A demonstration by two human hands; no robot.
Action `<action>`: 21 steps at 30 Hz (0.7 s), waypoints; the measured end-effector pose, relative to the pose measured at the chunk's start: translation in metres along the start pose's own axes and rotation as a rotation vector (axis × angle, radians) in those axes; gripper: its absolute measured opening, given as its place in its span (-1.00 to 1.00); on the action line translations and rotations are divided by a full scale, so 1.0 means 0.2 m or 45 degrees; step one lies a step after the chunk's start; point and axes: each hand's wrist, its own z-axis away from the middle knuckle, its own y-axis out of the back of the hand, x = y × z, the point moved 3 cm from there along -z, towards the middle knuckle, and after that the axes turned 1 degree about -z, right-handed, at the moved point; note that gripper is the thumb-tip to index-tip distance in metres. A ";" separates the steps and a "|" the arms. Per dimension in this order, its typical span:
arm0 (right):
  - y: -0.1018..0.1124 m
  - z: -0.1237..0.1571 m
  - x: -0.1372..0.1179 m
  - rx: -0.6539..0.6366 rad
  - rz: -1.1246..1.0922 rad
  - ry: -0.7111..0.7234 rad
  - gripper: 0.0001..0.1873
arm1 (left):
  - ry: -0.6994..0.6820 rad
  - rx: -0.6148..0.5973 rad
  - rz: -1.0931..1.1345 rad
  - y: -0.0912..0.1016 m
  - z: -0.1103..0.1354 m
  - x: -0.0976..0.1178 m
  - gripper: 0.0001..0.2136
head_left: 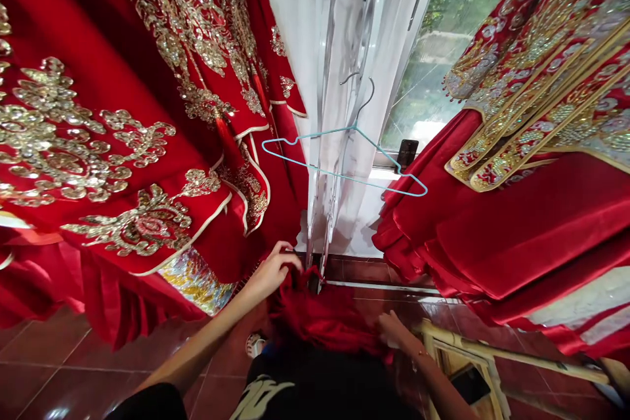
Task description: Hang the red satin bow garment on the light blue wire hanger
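Observation:
My left hand point(273, 270) is closed on the top edge of a bunched red cloth point(319, 321) held low in front of me. At the cloth's right side my right hand point(391, 329) grips it too, fingers curled into the fabric. Above the hands a light blue wire hanger point(344, 156) hangs in front of a white curtain point(344, 79). A red garment with gold embroidery point(123, 131) hangs to the left of my left hand.
Another red and gold embroidered garment point(531, 144) hangs at the right, its skirt draping down. A pale wooden chair frame point(457, 348) stands at lower right. A window point(457, 20) shows greenery behind the curtain. The floor is dark red tile point(59, 354).

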 end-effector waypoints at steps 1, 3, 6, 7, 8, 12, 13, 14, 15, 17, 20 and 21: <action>-0.03 0.00 -0.01 0.006 -0.031 0.012 -0.74 | 0.051 -0.096 -0.106 -0.02 0.01 -0.02 -0.65; -0.07 0.00 -0.01 0.025 -0.086 0.009 -0.71 | 0.194 -0.243 -0.367 -0.05 0.03 -0.10 -0.62; -0.12 0.00 -0.01 0.050 -0.152 -0.017 -0.67 | 0.399 -0.297 -0.738 -0.06 0.04 -0.22 -0.59; -0.13 0.00 -0.01 0.054 -0.173 -0.022 -0.67 | 0.435 -0.293 -0.819 -0.06 0.04 -0.25 -0.59; -0.14 0.00 -0.01 0.057 -0.193 -0.024 -0.67 | 0.454 -0.291 -0.869 -0.06 0.05 -0.28 -0.60; -0.18 0.02 -0.01 0.079 -0.278 -0.029 -0.70 | 0.531 -0.335 -0.955 -0.07 0.08 -0.40 -0.60; -0.18 0.03 -0.02 0.088 -0.303 -0.029 -0.71 | 0.551 -0.350 -0.953 -0.08 0.09 -0.43 -0.60; -0.19 0.03 -0.02 0.097 -0.330 -0.028 -0.73 | 0.569 -0.362 -0.945 -0.09 0.10 -0.46 -0.61; -0.19 0.03 -0.03 0.107 -0.360 -0.026 -0.75 | 0.585 -0.367 -0.931 -0.09 0.10 -0.49 -0.63; -0.20 0.03 -0.03 0.138 -0.434 -0.023 -0.80 | 0.617 -0.354 -0.892 -0.11 0.12 -0.56 -0.65; -0.22 0.01 -0.03 0.222 -0.595 -0.038 -0.85 | 0.682 -0.311 -0.807 -0.11 0.14 -0.65 -0.68; -0.22 0.00 -0.03 0.261 -0.662 -0.049 -0.86 | 0.709 -0.298 -0.773 -0.11 0.15 -0.68 -0.67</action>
